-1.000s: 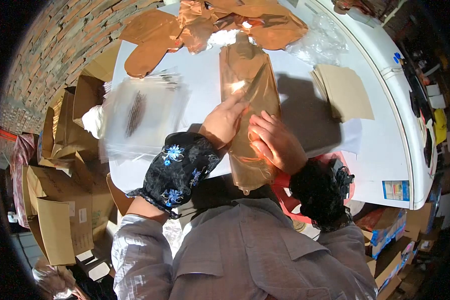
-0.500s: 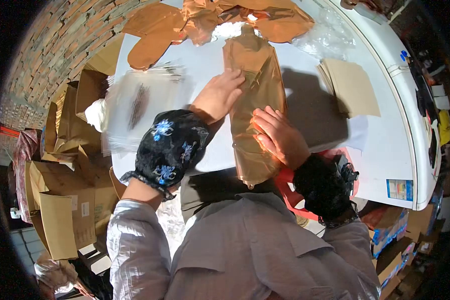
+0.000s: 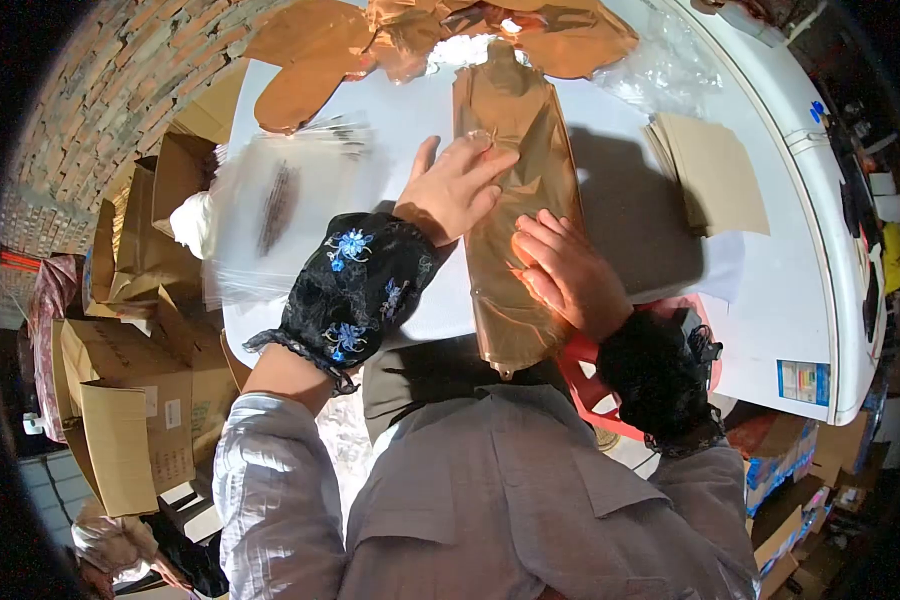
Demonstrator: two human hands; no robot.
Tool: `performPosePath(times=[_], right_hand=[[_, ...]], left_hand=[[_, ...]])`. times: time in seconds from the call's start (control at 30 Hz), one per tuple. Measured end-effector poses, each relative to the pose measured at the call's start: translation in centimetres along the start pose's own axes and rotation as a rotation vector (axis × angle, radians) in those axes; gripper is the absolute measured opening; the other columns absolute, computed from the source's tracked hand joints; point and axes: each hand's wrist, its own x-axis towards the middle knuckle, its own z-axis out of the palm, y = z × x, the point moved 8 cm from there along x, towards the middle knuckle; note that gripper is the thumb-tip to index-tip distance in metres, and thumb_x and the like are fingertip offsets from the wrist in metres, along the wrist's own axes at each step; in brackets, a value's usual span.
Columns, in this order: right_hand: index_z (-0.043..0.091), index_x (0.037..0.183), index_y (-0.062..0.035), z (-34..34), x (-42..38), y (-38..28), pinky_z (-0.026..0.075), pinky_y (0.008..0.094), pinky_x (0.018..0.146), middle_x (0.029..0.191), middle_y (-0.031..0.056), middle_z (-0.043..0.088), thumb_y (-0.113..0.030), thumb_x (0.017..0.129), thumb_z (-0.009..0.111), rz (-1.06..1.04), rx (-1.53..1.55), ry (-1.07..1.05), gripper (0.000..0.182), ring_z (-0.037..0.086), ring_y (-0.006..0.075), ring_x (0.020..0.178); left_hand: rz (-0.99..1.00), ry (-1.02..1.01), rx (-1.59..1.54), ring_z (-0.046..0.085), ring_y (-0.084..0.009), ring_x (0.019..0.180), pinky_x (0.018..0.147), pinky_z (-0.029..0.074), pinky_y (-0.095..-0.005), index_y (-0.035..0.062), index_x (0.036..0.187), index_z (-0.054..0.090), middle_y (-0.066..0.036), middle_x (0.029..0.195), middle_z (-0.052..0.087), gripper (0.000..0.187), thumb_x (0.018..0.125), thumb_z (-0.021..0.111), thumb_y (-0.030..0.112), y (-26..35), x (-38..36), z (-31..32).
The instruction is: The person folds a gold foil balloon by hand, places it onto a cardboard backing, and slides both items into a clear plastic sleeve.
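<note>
A flat, copper-coloured foil balloon [image 3: 515,325] lies lengthwise on the white table, its narrow tabbed end overhanging the near edge. My left hand [image 3: 455,190] rests on its upper left part, fingers spread. Lower down, my right hand [image 3: 570,270] lies on the right side of the foil with its fingers extended close together. Neither hand grips anything that I can see. Creases run across the foil around the fingers. More copper foil balloons [image 3: 300,95] are heaped at the far edge.
Left on the table [image 3: 780,310] is a stack of clear plastic bags [image 3: 245,210]. Tan card sheets [image 3: 720,175] and crumpled clear plastic [image 3: 670,65] lie right. Cardboard boxes [image 3: 120,430] stand left of the table; a red stool [image 3: 582,360] shows beneath its near edge.
My left hand has slid to the right over the balloon, its fingers now more spread. The right hand stays on the foil in nearly the same place.
</note>
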Motion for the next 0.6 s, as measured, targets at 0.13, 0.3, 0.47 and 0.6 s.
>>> performPosePath(times=[0.13,0.3,0.47,0.6], right_hand=[[0.050,0.138,-0.0038,-0.7,0.5,-0.5,0.035,0.0487,0.115,0.144,0.0164,0.052,-0.013,0.088,0.071,-0.014,0.030,-0.018,0.055,0.046,0.0401,0.136],[0.049,0.142,-0.0071,-0.3,1.3,-2.1,0.030,0.0495,0.117,0.147,0.0130,0.049,-0.034,0.085,0.075,-0.104,-0.090,-0.160,0.068,0.042,0.0350,0.139],[0.054,0.141,-0.0111,1.4,0.5,-1.8,0.028,0.0491,0.117,0.149,0.0103,0.048,-0.043,0.085,0.071,-0.086,-0.154,-0.231,0.066,0.042,0.0316,0.138],[0.053,0.142,-0.0113,1.4,0.5,-1.6,0.028,0.0485,0.117,0.150,0.0100,0.047,-0.038,0.086,0.072,-0.078,-0.127,-0.217,0.065,0.041,0.0333,0.139]], left_hand=[[0.073,0.049,0.057,0.045,-0.0271,0.136,0.117,0.025,-0.0575,0.0239,0.144,0.051,-0.009,0.142,0.049,0.047,0.098,0.054,0.026,0.2,-0.4,0.1],[0.079,0.071,0.045,0.045,-0.0297,0.135,0.117,0.026,-0.0558,0.0230,0.138,0.056,-0.011,0.137,0.053,0.044,0.094,0.060,0.026,0.3,-0.3,0.0],[0.053,0.048,-0.002,0.044,-0.0299,0.135,0.117,0.024,-0.0559,0.0215,0.138,0.057,-0.011,0.140,0.050,0.042,0.096,0.058,0.027,0.0,-0.3,0.1],[0.009,0.078,-0.083,0.043,-0.0304,0.136,0.118,0.020,-0.0549,0.0168,0.135,0.059,-0.012,0.145,0.046,0.039,0.096,0.056,0.018,-0.3,0.3,-1.4]])
